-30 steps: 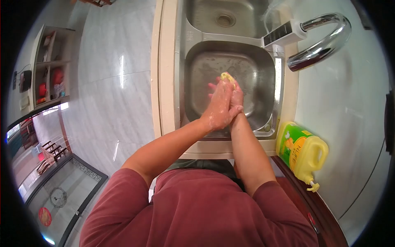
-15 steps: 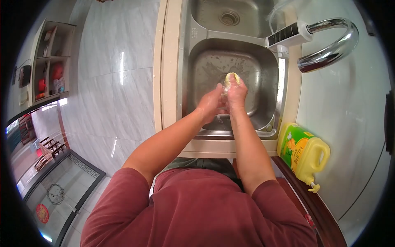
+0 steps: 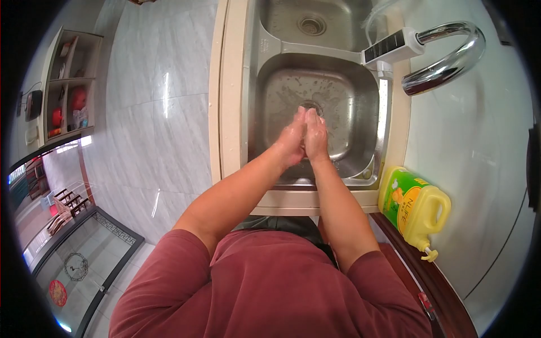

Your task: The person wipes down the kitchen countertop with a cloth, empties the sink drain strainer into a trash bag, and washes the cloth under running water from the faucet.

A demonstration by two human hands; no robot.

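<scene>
Pale marbled flooring [image 3: 158, 124] is stretching away on our left in the head view, with an open shelf unit [image 3: 78, 66] standing beyond it. Cream tabletop [image 3: 230, 129] is edging the steel sink [image 3: 324, 50], and a curved chrome tap [image 3: 473, 48] is arching at the right above a yellow bottle [image 3: 428, 214]. Our left hand [image 3: 292, 136] and right hand [image 3: 316, 135] are meeting, wet, over the nearer basin [image 3: 352, 107]; we are seeing fingers pointing forward, but cannot tell whether either grip is closing on anything.
</scene>
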